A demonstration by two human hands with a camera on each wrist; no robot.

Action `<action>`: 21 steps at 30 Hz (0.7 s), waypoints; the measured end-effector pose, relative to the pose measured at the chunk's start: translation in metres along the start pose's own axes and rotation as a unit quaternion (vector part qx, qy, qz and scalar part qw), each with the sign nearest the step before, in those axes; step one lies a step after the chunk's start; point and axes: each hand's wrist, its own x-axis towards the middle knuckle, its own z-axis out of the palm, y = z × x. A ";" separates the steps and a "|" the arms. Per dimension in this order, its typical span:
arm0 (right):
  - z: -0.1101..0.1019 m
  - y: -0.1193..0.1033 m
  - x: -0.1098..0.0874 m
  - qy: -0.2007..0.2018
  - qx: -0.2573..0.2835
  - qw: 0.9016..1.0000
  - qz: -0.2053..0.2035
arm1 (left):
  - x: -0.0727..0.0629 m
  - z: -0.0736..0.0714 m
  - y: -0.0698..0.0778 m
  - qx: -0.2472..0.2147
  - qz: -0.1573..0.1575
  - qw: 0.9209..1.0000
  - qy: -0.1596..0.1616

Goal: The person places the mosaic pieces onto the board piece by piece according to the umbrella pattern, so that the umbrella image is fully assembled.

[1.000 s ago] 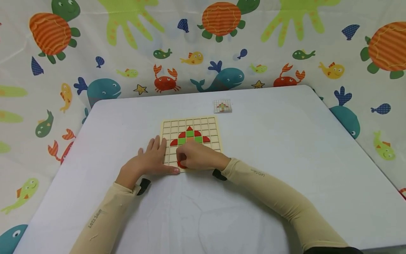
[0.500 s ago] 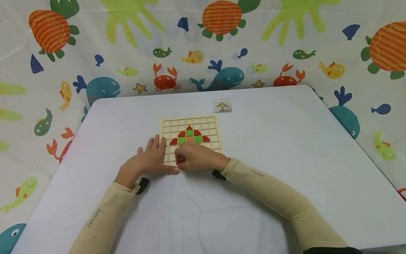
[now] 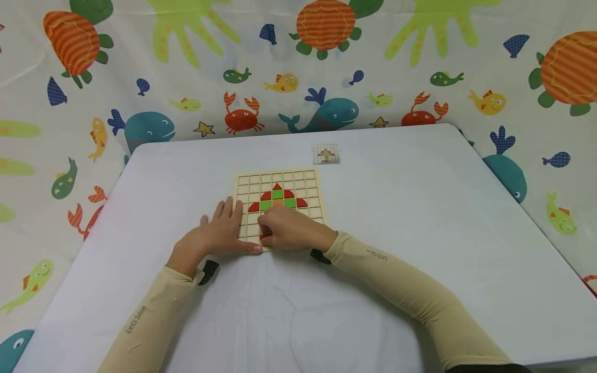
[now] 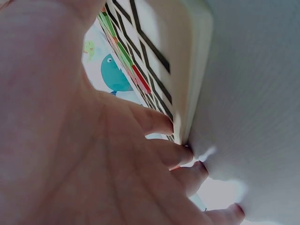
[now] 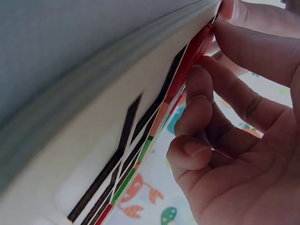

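Note:
A square wooden grid board lies on the table, carrying a pattern of red, green and orange tiles. Along its left edge rests my left hand, fingers spread and straight, thumb at the front edge; the left wrist view shows its fingertips against the board's corner side. My right hand is over the lower middle of the board. In the right wrist view its thumb and index finger pinch at a red tile near the board's edge, the other fingers curled. That hand hides the lower part of the pattern in the head view.
Behind the board stands a small pattern card printed with a similar red and green figure. A white cloth covers the table. A curtain with sea animals hangs along the back and sides.
Both hands stay almost in place on the board. The right fingers shift very slightly left over the red tile, and less of its red shows than one second ago.

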 end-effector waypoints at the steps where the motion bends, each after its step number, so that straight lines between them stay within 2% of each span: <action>1: 0.000 0.000 0.000 0.001 -0.001 1.000 0.000 | 0.000 0.000 0.000 0.000 0.000 1.000 0.000; 7: -0.001 0.001 -0.001 0.003 -0.004 1.000 0.001 | 0.000 -0.001 0.000 0.000 -0.001 1.000 -0.001; 12: -0.007 0.006 -0.003 0.003 0.005 1.000 0.029 | -0.002 -0.001 0.002 -0.002 -0.002 1.000 0.000; 17: -0.029 0.018 -0.007 0.041 0.010 0.998 0.040 | -0.002 0.000 0.002 0.000 -0.006 1.000 0.001; 21: -0.053 0.033 -0.017 0.077 0.020 0.994 0.071 | -0.001 0.002 0.002 -0.002 -0.008 1.000 0.002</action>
